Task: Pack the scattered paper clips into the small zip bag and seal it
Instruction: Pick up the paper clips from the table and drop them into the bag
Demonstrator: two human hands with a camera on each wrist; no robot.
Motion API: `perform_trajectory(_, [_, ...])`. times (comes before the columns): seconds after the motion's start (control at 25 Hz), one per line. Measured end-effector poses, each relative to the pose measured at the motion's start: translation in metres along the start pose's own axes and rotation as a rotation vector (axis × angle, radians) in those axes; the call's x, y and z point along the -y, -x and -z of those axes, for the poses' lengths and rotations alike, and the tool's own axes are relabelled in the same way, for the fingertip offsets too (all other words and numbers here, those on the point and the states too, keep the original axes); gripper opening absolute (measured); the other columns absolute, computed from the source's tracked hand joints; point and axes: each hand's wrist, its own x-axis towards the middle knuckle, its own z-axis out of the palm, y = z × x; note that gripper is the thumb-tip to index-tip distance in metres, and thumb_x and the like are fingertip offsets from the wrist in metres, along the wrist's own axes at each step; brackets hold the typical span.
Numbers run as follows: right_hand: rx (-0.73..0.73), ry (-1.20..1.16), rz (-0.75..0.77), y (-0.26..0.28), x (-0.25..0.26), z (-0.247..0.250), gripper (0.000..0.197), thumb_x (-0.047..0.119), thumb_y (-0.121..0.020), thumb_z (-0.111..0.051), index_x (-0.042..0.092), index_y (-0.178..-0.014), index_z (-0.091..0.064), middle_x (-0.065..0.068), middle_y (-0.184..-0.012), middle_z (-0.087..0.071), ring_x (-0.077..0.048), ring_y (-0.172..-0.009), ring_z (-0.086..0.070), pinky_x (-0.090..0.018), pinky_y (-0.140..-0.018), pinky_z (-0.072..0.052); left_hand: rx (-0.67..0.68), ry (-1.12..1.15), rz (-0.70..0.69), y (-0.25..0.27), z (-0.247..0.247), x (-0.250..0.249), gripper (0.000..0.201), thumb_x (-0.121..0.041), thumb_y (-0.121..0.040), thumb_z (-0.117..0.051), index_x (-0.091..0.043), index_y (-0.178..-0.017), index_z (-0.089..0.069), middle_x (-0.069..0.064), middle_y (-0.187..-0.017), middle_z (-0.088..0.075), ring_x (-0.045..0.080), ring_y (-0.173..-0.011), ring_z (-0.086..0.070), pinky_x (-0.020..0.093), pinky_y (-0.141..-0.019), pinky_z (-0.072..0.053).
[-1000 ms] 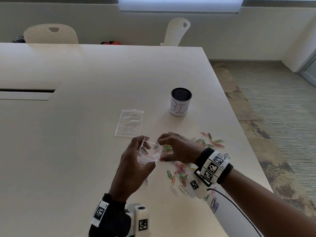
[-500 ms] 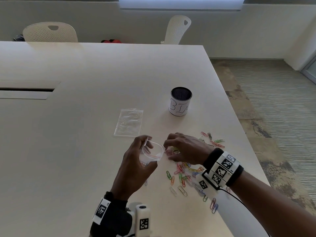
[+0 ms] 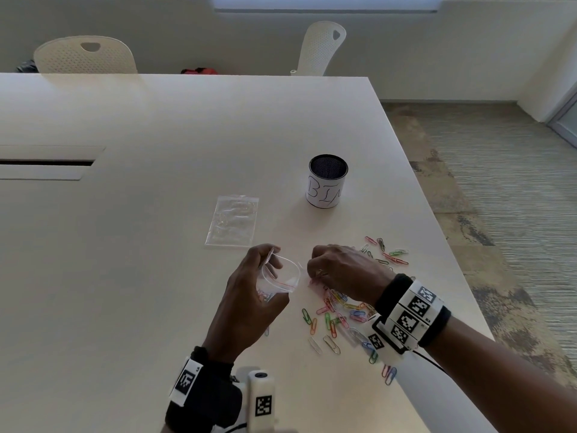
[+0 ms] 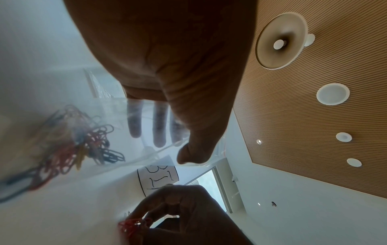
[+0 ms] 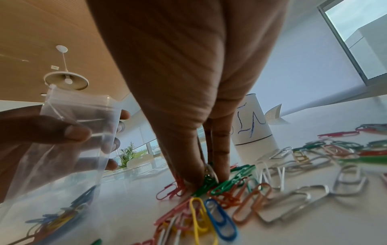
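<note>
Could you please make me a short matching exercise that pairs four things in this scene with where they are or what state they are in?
Things:
1. small zip bag
2. spare zip bag
3. cup marked BIN
4. right hand

States:
A. stands upright on the table, beyond the scattered clips
B. held open in the left hand, with some clips already inside
C. lies flat on the table, untouched
D. fingertips down on the table, pinching up clips from the pile

Pairs: 1-B, 2-C, 3-A, 4-D
</note>
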Motion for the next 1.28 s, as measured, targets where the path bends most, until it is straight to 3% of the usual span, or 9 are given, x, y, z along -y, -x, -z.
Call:
perform_trajectory(0.28, [-0.067, -0.151, -0.096, -0.001, -0.009, 0.000, 0.011, 0.013, -0.097, -0.069, 0.012, -0.104, -0.078, -0.005, -0.109, -0.073, -0.012, -0.085, -0.070, -0.007, -0.067, -0.049, 0.004, 0.009, -0.001, 0.000, 0.002, 0.000, 0.067, -0.008, -0.080, -0.083, -0.028, -0.135, -0.050, -0.013, -0.111, -0.063, 0.011, -0.103, -0.062, 0.015, -0.081, -0.053])
perform_trajectory(0.44, [-0.206, -0.383, -0.217, 0.008, -0.012, 0.009, 0.013, 0.013, -0.087, -0.081, 0.014, -0.100, -0.081, 0.001, -0.099, -0.080, 0.002, -0.074, -0.067, 0.001, -0.071, -0.050, 0.014, 0.009, -0.001, -0.001, 0.001, 0.000, 0.069, -0.008, -0.080, -0.082, -0.027, -0.137, -0.049, -0.014, -0.112, -0.063, 0.011, -0.104, -0.063, 0.015, -0.082, -0.053])
perform_trajectory(0.52, [-0.279, -0.592, -0.288, 0.014, -0.010, 0.017, 0.015, 0.012, -0.084, -0.084, 0.014, -0.098, -0.082, 0.001, -0.093, -0.081, -0.005, -0.076, -0.075, -0.015, -0.082, -0.061, 0.014, 0.013, -0.011, -0.001, 0.001, 0.000, 0.069, -0.008, -0.079, -0.082, -0.028, -0.137, -0.049, -0.014, -0.111, -0.062, 0.011, -0.104, -0.062, 0.014, -0.083, -0.052])
perform_trajectory(0.6, [-0.328, -0.763, -0.310, 0.020, -0.003, 0.027, 0.015, 0.010, -0.083, -0.085, 0.013, -0.097, -0.082, -0.002, -0.088, -0.081, -0.013, -0.079, -0.079, -0.032, -0.083, -0.066, 0.019, 0.014, -0.018, -0.002, 0.000, 0.001, 0.070, -0.008, -0.079, -0.082, -0.029, -0.137, -0.048, -0.016, -0.111, -0.062, 0.010, -0.104, -0.062, 0.016, -0.085, -0.053])
perform_trajectory(0.72, [-0.368, -0.880, -0.269, 0.025, 0.017, 0.044, 0.015, 0.011, -0.083, -0.084, 0.014, -0.097, -0.081, -0.002, -0.087, -0.082, -0.018, -0.081, -0.079, -0.033, -0.081, -0.065, 0.025, 0.007, -0.022, -0.003, -0.001, 0.001, 0.071, -0.007, -0.079, -0.082, -0.032, -0.135, -0.047, -0.018, -0.111, -0.061, 0.008, -0.105, -0.062, 0.016, -0.085, -0.054])
perform_trajectory(0.8, [-0.376, -0.845, -0.232, 0.024, 0.034, 0.052, 0.014, 0.012, -0.083, -0.084, 0.016, -0.097, -0.082, 0.000, -0.087, -0.082, -0.013, -0.080, -0.079, -0.027, -0.079, -0.064, 0.026, 0.008, -0.017, -0.003, -0.002, 0.000, 0.071, -0.007, -0.079, -0.082, -0.035, -0.133, -0.046, -0.019, -0.112, -0.061, 0.006, -0.106, -0.061, 0.013, -0.085, -0.053])
perform_trajectory(0.96, [-0.372, -0.498, -0.068, 0.016, 0.065, 0.056, 0.013, 0.014, -0.088, -0.080, 0.018, -0.101, -0.082, 0.011, -0.090, -0.074, 0.002, -0.073, -0.068, -0.009, -0.069, -0.053, 0.029, 0.028, 0.000, -0.001, -0.001, -0.004, 0.068, -0.005, -0.080, -0.081, -0.036, -0.129, -0.045, -0.019, -0.111, -0.062, -0.001, -0.105, -0.061, 0.009, -0.079, -0.052])
perform_trajectory(1.12, [-0.288, -0.296, 0.038, 0.005, 0.085, 0.051, 0.015, 0.012, -0.091, -0.076, 0.019, -0.103, -0.081, 0.002, -0.095, -0.075, -0.007, -0.076, -0.070, -0.022, -0.068, -0.059, 0.008, 0.041, -0.006, 0.000, -0.002, -0.005, 0.064, -0.003, -0.080, -0.079, -0.033, -0.128, -0.050, -0.018, -0.109, -0.066, 0.004, -0.095, -0.066, 0.011, -0.074, -0.049])
perform_trajectory(1.28, [-0.203, -0.288, 0.040, 0.004, 0.092, 0.054, 0.015, 0.018, -0.085, -0.083, 0.018, -0.099, -0.078, 0.002, -0.092, -0.074, -0.011, -0.077, -0.070, -0.032, -0.070, -0.061, -0.019, 0.040, -0.042, 0.002, -0.001, -0.003, 0.063, 0.002, -0.077, -0.078, -0.030, -0.124, -0.052, -0.022, -0.105, -0.065, 0.007, -0.095, -0.066, 0.008, -0.075, -0.047])
